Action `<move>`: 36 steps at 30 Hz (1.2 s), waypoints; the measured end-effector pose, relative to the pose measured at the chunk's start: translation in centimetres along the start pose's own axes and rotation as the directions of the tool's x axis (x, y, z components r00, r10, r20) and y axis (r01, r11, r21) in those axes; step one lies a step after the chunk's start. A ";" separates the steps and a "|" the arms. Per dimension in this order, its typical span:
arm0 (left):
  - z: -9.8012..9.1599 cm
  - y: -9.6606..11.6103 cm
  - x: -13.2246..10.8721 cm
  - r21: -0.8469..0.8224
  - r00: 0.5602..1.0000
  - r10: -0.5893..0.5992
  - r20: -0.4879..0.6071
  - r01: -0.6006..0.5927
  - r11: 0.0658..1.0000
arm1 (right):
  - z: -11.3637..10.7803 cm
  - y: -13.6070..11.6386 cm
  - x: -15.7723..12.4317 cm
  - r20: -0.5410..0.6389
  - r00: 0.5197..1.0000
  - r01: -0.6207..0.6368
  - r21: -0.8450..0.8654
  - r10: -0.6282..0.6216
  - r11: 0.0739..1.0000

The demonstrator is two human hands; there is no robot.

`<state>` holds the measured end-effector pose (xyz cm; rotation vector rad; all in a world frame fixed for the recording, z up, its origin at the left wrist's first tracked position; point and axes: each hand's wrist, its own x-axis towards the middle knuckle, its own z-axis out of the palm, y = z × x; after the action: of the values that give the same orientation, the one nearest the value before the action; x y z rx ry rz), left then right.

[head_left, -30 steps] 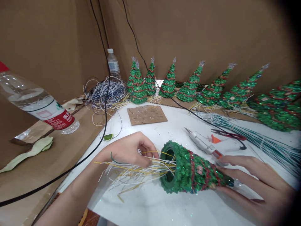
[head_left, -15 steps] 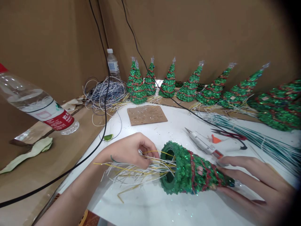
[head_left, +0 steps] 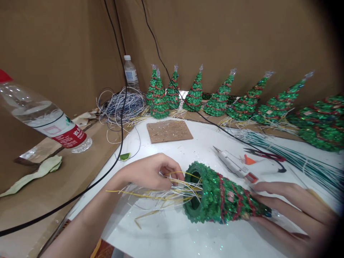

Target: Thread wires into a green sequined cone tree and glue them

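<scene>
A green glitter cone tree [head_left: 220, 197] with red bands lies on its side on the white sheet [head_left: 188, 236], open base toward the left. A bundle of thin yellow and white wires [head_left: 158, 191] sticks out of that base. My left hand [head_left: 149, 172] is closed, pinching these wires just left of the base. My right hand [head_left: 292, 208] holds the tree's pointed tip between its fingers at the lower right.
A white glue gun [head_left: 236, 166] and red-handled snips [head_left: 266, 154] lie behind the tree. Several finished trees [head_left: 195, 94] line the cardboard wall. A cardboard square [head_left: 169, 130], a wire tangle [head_left: 122, 105], green stems [head_left: 301, 161], two water bottles [head_left: 45, 120] and black cables [head_left: 118, 118] surround them.
The view has shifted slightly. My left hand has drawn the wire bundle a little tighter beside the tree's base; the right hand keeps its hold on the tip.
</scene>
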<state>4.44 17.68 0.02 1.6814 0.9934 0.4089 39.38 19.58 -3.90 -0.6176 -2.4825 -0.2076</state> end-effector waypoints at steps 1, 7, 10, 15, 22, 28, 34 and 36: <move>0.0 0.0 0.0 -0.009 1.000 -0.003 0.005 0.003 1.000 | 0.0 0.0 0.0 0.002 1.000 0.004 0.000 -0.004 1.000; 0.0 -0.2 0.1 -0.034 1.000 -0.023 0.012 0.024 0.999 | 0.0 0.0 -0.1 -0.010 1.000 0.022 0.009 -0.022 1.000; -0.1 0.0 0.0 -0.045 0.999 -0.032 0.002 0.032 0.998 | 0.0 0.0 -0.3 -0.006 1.000 0.006 0.010 -0.006 1.000; -0.3 0.5 -0.3 -0.097 0.998 -0.054 0.038 0.057 0.994 | 0.1 0.1 -0.4 0.007 1.000 -0.001 0.012 0.001 1.000; -0.5 0.7 -0.4 -0.123 0.997 -0.042 0.057 0.049 0.991 | 0.0 -0.1 0.1 -0.009 1.000 -0.006 0.016 0.006 1.000; -0.4 0.5 -0.5 -0.080 0.999 -0.021 0.042 0.024 0.996 | -0.1 -0.1 0.1 -0.001 1.000 -0.005 0.009 0.005 1.000; -0.4 0.6 -0.4 -0.098 1.000 -0.010 0.027 0.013 0.995 | 0.1 0.1 -0.2 -0.007 1.000 -0.013 -0.002 0.013 1.000; -0.5 0.6 -0.4 -0.110 1.000 -0.009 0.027 0.012 0.994 | 0.2 0.1 -0.3 -0.009 1.000 -0.017 0.001 0.017 1.000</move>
<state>4.12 17.61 0.79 1.5779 0.9435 0.4262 39.55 19.62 -4.17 -0.6363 -2.4678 -0.2026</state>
